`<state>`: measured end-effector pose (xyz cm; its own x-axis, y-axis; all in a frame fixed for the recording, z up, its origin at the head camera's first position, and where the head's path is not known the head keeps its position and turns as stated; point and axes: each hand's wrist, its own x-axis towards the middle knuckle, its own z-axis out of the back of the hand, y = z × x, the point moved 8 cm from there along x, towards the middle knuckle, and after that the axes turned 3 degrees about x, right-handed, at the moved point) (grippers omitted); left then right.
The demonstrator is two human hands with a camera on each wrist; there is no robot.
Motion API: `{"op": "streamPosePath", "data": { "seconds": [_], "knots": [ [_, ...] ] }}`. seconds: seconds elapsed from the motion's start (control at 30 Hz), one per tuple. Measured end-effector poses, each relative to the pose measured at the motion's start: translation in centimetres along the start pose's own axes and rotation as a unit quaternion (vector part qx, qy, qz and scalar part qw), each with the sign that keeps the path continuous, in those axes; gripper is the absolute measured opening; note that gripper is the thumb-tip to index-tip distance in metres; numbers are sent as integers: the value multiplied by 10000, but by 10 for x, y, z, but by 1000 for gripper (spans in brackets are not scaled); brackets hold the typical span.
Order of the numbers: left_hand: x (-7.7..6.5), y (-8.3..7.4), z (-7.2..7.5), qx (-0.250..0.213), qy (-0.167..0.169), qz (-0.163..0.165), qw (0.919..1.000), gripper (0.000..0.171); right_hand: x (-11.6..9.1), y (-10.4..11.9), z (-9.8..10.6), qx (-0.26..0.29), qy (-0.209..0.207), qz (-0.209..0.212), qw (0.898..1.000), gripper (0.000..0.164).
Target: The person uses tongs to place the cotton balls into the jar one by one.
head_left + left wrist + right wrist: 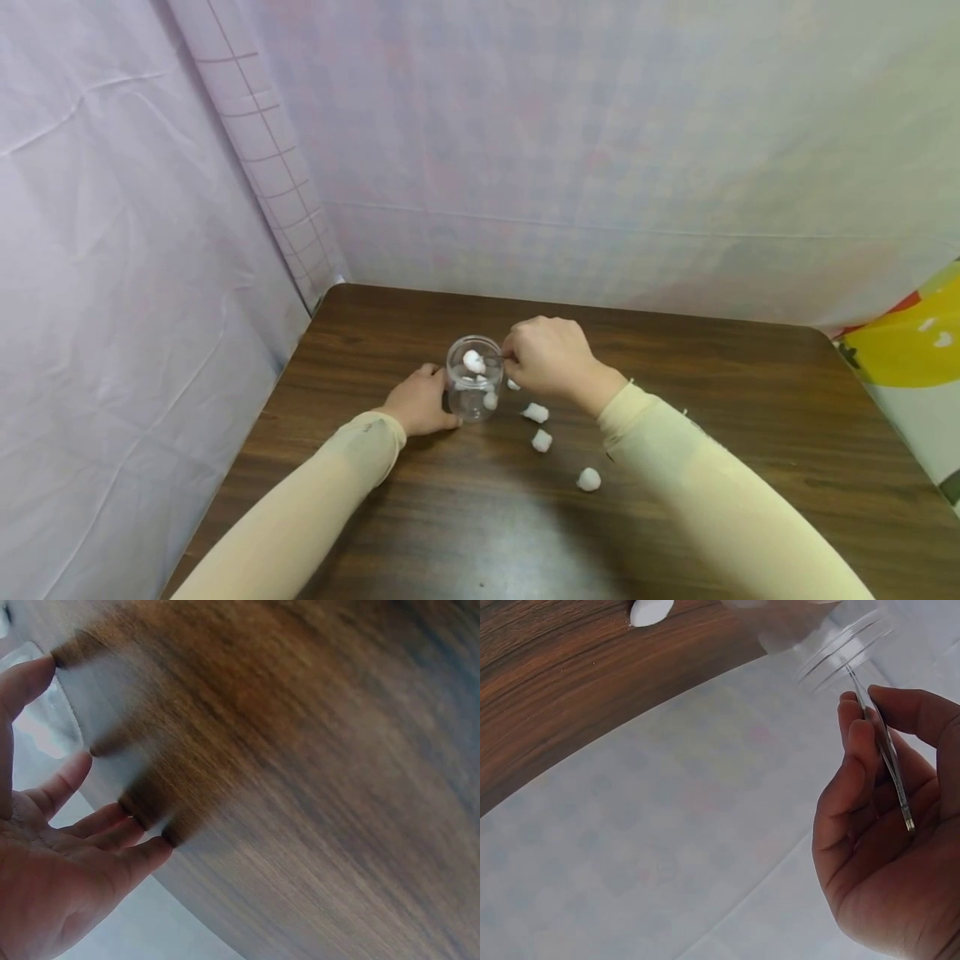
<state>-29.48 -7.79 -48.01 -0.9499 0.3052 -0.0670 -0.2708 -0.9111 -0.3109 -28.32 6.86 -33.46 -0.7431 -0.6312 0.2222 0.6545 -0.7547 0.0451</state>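
A clear jar (472, 408) stands on the table with several white cotton balls inside. My left hand (420, 402) rests at the jar's left side, its fingers spread. In the left wrist view those fingertips (166, 844) meet the tabletop, with part of the jar (56, 720) by the thumb and a finger. My right hand (551, 354) is beside the jar's rim on the right, pinching metal tweezers (889, 754) between thumb and fingers. The tweezers' tips reach in at the jar's mouth, where a cotton ball (474, 362) shows high inside.
Loose cotton balls lie on the wooden table (360, 508) right of the jar, one (588, 480) nearest the front and another (542, 441) behind it. A pale patterned cloth (525, 167) hangs behind the table. A yellow item (900, 350) is at the far right.
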Motion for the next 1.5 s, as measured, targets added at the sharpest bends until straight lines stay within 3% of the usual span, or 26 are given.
{"op": "streamPosePath", "data": {
  "seconds": [0.27,0.47,0.7,0.83,1.03,1.3,1.5],
  "knots": [
    [0,0,0,108,5,3,9999,69,-1,-3,-4,-15,84,-57,9999,30],
    [-1,-1,1,135,40,-16,9999,75,-5,-8,7,134,-71,-137,9998,15],
    [-1,-1,3,104,-31,-45,9999,77,-15,-47,21,393,-231,-910,9948,17],
    [-2,-1,4,85,-18,-37,10000,80,-22,-72,-1,487,267,-1291,9901,17],
    [-3,0,4,115,6,1,9999,78,-28,-81,-48,296,954,-1199,9878,19],
    [-3,2,2,147,15,10,9999,83,-27,-72,-63,296,936,-1061,9895,41],
    [-3,1,2,120,-1,3,9999,81,-24,-72,-71,276,1029,-1195,9871,36]
  ]
}}
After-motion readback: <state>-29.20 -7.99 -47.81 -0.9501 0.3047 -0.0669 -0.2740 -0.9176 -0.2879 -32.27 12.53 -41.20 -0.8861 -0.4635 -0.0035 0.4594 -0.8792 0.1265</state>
